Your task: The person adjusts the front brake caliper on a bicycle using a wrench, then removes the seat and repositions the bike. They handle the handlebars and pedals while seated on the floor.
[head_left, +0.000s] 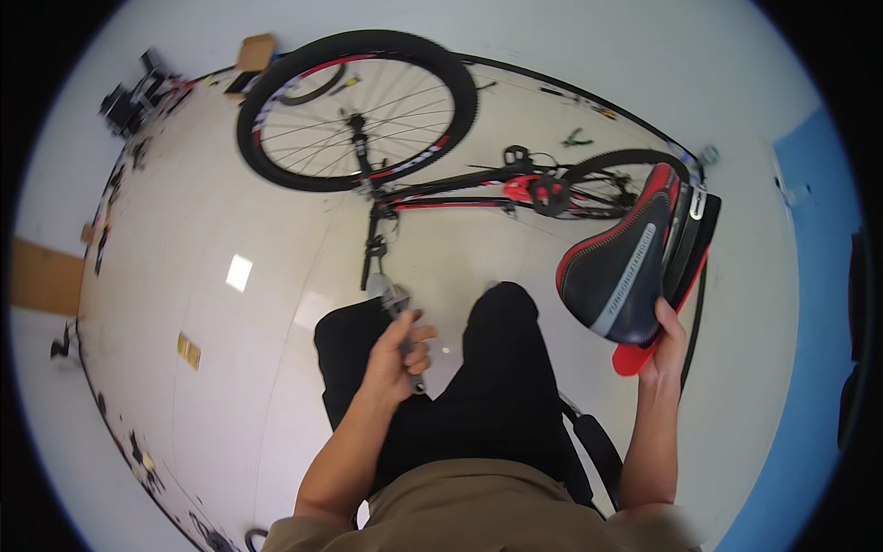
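Saddle (628, 262), black with red edges and a grey stripe, is held up at the person's right together with a red strip (633, 361), the right hand (664, 350) gripping their near end with fingers partly hidden behind. Left hand (399, 354) has its fingers curled around a grey wrench (394, 298), held above the dark trousers (501, 368). Beyond both hands, a black-and-red bicycle (451, 201) lies on the pale floor (248, 350), green-handled pliers (577, 140) near its rear wheel (612, 158), cardboard box (257, 52) past the front wheel (464, 97).
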Tool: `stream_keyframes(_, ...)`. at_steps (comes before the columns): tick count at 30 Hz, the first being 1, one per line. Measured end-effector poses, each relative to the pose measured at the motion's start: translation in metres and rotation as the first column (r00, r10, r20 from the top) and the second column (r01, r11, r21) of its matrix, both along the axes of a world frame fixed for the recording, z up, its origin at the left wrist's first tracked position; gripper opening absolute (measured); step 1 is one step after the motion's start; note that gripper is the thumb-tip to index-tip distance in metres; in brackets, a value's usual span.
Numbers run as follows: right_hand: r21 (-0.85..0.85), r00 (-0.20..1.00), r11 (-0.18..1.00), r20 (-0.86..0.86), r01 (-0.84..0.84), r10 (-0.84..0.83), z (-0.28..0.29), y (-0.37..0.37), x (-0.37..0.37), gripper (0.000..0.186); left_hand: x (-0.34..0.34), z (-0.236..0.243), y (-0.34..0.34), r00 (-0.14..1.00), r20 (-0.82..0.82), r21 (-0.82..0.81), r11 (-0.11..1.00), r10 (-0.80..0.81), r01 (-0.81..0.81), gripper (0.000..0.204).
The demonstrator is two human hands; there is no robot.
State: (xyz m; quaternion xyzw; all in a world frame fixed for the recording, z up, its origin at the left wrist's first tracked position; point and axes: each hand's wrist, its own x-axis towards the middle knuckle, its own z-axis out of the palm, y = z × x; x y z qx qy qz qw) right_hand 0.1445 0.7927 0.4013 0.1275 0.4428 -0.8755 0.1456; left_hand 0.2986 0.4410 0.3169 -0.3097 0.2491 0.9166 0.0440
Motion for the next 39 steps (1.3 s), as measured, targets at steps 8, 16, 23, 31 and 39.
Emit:
stream_keyframes(8,0.409,0.937,0.912,0.327,-0.019,-0.127,-0.163,0.095,-0.009,0.045,0.012,-0.062,-0.020,0.992,0.113,0.125,0.990,0.049,-0.063,0.031)
stream_keyframes(16,0.738,0.795,0.586,0.555,-0.335,-0.245,-0.346,0.096,0.026,0.061,0.011,-0.075,-0.005,0.974,0.217,0.070,0.996,-0.064,0.049,0.033)
stream_keyframes(23,0.814,0.732,0.386,0.568,-0.433,-0.377,-0.369,0.058,0.019,0.059,0.011,-0.086,-0.002,0.949,0.304,0.081,0.995,-0.080,0.058,0.038)
stream_keyframes(31,0.915,0.819,0.390,0.298,-0.100,-0.490,-0.477,0.075,0.039,0.024,-0.002,-0.090,0.015,0.928,0.357,0.087,0.993,-0.108,0.082,0.037)
stream_keyframes(39,0.786,0.517,0.615,0.549,-0.054,-0.657,-0.452,0.088,0.072,0.035,-0.002,-0.094,0.013,0.928,0.360,0.072,0.994,-0.101,0.080,0.038)
